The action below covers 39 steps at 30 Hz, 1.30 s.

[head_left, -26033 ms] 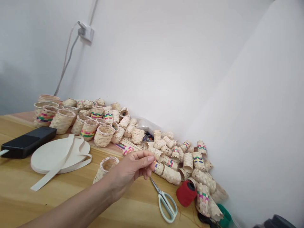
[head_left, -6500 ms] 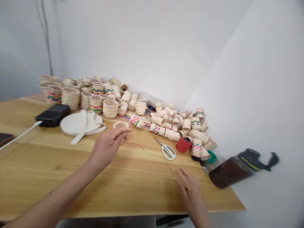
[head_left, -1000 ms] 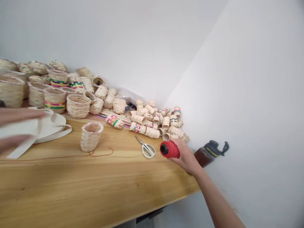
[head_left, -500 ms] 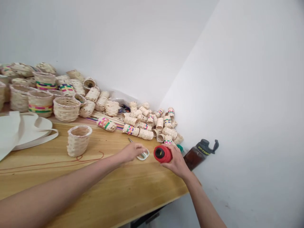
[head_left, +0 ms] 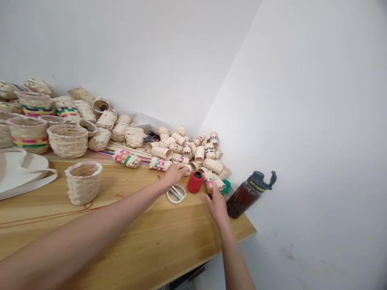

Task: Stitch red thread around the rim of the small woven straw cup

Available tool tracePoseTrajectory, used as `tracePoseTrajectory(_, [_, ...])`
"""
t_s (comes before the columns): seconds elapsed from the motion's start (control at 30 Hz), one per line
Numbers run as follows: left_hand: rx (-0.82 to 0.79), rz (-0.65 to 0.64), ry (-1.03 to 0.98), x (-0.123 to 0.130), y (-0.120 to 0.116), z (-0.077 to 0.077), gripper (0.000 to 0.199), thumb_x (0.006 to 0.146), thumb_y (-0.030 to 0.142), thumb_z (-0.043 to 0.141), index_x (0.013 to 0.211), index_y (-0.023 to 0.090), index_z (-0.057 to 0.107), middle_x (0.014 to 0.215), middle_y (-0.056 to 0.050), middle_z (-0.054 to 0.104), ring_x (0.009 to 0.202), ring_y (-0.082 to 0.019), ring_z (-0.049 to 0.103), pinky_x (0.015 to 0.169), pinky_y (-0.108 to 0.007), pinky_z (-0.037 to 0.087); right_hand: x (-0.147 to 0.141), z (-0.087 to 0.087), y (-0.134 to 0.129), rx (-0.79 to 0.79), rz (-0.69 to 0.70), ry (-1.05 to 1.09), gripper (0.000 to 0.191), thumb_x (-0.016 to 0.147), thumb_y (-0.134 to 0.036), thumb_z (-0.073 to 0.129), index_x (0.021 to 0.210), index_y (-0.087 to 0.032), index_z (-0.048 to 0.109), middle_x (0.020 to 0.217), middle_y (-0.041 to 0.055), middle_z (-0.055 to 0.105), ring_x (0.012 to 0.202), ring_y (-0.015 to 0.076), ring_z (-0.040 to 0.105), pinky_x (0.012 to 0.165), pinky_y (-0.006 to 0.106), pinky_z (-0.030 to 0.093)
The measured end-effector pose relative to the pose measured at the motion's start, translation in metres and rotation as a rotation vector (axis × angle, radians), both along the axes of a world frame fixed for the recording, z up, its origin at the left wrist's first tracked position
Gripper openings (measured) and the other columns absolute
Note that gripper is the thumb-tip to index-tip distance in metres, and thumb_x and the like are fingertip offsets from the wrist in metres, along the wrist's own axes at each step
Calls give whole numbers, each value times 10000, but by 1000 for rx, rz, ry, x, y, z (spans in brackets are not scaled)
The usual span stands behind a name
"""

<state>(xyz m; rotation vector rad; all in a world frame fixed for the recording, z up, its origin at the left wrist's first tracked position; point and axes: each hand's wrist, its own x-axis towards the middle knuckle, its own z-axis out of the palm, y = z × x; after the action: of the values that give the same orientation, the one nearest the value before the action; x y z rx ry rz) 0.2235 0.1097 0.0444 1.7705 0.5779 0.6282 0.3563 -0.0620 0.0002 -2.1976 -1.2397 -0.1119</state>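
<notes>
A red thread spool (head_left: 195, 183) with a dark top stands upright on the table between my two hands. My left hand (head_left: 175, 174) reaches out with stretched fingers at the end of a small plain woven basket (head_left: 186, 169); whether it grips it is hard to make out. Below that wrist lie scissors (head_left: 176, 195) with pale handles. My right hand (head_left: 217, 202), thumb and forefinger apart, is right of the spool, its fingertip at a small woven basket with coloured bands (head_left: 209, 179). A larger woven basket (head_left: 83, 186) with a pale rim stands upright at left.
A dark-lidded bottle (head_left: 245, 197) leans at the table's right end by the wall. Several woven baskets (head_left: 68, 141) are heaped along the back. White strip material (head_left: 22, 173) lies at the left, and red thread (head_left: 45, 217) runs across the wooden table (head_left: 157, 241).
The spool, earlier in my right hand and tipped toward me, now stands released on the table. My left hand has moved off the scissors toward the small baskets. The view has shifted slightly right.
</notes>
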Motion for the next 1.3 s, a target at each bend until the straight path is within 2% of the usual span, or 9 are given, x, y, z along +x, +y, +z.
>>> tracePoseTrajectory(0.1, [19,-27,-22,12,0,9,247,917,332,573,999,103,617,974,-49,633,857,-186,626,751,-341,545,-34,10,3,-59,44,-82,328,899,-149,407,1183,-173,569,1174,122,616,1100,234,567,941,360,416])
tracePoseTrajectory(0.23, [50,-4,-25,12,1,18,243,925,338,560,935,102,612,869,-29,625,741,-145,611,673,-295,532,-75,11,37,-209,154,-159,226,876,-148,511,1049,-202,646,1047,88,653,978,219,608,827,294,440])
tracePoseTrajectory(0.47, [149,81,-41,-46,13,1,263,746,384,604,679,132,643,610,20,579,624,-160,532,585,-248,368,-91,10,68,-421,199,-169,303,848,-157,590,1151,-163,585,1043,92,639,913,213,605,782,317,433])
tracePoseTrajectory(0.67, [203,117,85,-78,22,-39,352,717,470,510,688,142,634,618,-5,594,598,-166,521,572,-246,358,-91,27,13,-499,341,-3,326,720,-88,609,1034,-173,628,924,75,672,840,209,607,717,267,400])
tracePoseTrajectory(0.77, [263,101,200,-88,24,-54,354,748,458,487,658,146,627,566,-2,568,537,-164,504,524,-246,333,-78,33,-28,-499,391,140,408,779,-163,565,1186,-199,578,915,48,679,812,188,609,679,246,418])
tracePoseTrajectory(0.9, [449,26,310,-112,20,-52,281,769,355,530,601,155,633,631,-33,622,631,-208,575,612,-279,397,-55,35,-67,-466,388,427,543,804,-205,518,1343,-192,458,971,57,663,806,169,620,644,241,459])
tracePoseTrajectory(1.0, [635,28,334,-127,12,-37,168,764,258,583,822,147,696,1089,-126,648,1029,-311,555,914,-408,387,-44,36,-79,-288,317,809,579,772,-269,622,1333,-232,483,1025,48,638,850,167,615,719,270,476])
tracePoseTrajectory(1.13, [774,18,355,-109,-5,-22,334,838,215,553,1159,145,612,1357,-149,479,1249,-328,398,1067,-474,272,-40,33,-73,-94,256,1077,549,748,-335,739,1266,-258,574,1029,38,636,809,132,591,705,242,477])
tracePoseTrajectory(1.3, [737,-63,438,-40,-18,-34,191,866,233,591,1011,127,655,1085,-128,618,1093,-281,526,977,-435,410,-39,24,-55,99,241,1245,404,690,-411,804,1029,-215,706,959,34,640,671,80,545,558,171,442])
